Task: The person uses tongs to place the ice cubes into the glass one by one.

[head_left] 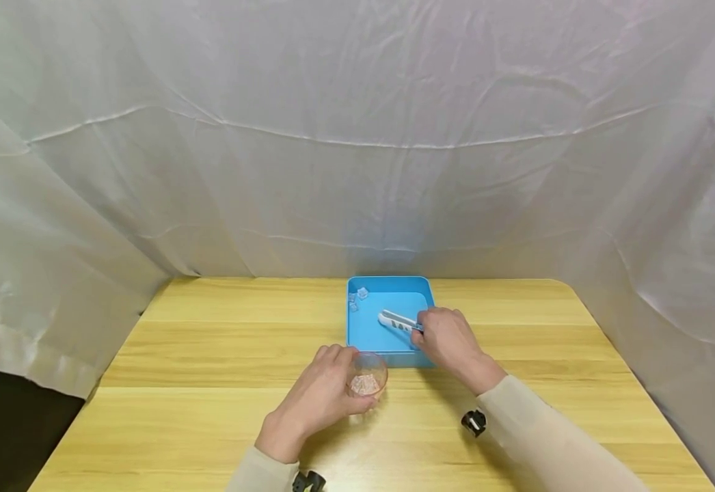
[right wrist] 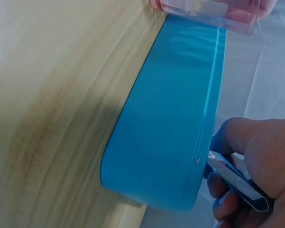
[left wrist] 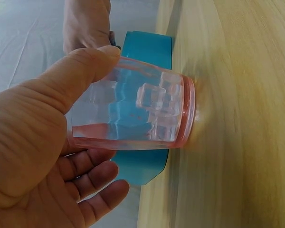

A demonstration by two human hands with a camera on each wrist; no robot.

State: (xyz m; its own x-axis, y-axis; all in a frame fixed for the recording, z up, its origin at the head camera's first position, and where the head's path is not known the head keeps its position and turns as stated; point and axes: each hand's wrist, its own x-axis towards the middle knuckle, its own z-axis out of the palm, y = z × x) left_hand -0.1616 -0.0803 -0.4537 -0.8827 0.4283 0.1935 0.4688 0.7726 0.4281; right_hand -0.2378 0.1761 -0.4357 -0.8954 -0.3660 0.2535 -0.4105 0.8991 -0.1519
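My left hand point(head_left: 317, 396) holds a clear, pink-tinted plastic cup point(left wrist: 92, 102) between thumb and fingers; it stands upright on the table just in front of the tray. Several transparent cubes point(left wrist: 164, 102) lie in the bottom of the cup. With my right hand point(head_left: 450, 342) I grip white and grey tongs point(head_left: 400, 322) over the blue tray point(head_left: 366, 335), their tips pointing left. Whether the tips pinch anything cannot be made out. A few clear cubes point(head_left: 362, 293) sit in the tray's far left corner.
A wood-grain table point(head_left: 222, 355) carries everything. Pale grey cloth point(head_left: 357, 191) hangs behind the table and along both sides. Black wrist devices point(head_left: 474, 423) are strapped by the light sleeves point(head_left: 530, 424).
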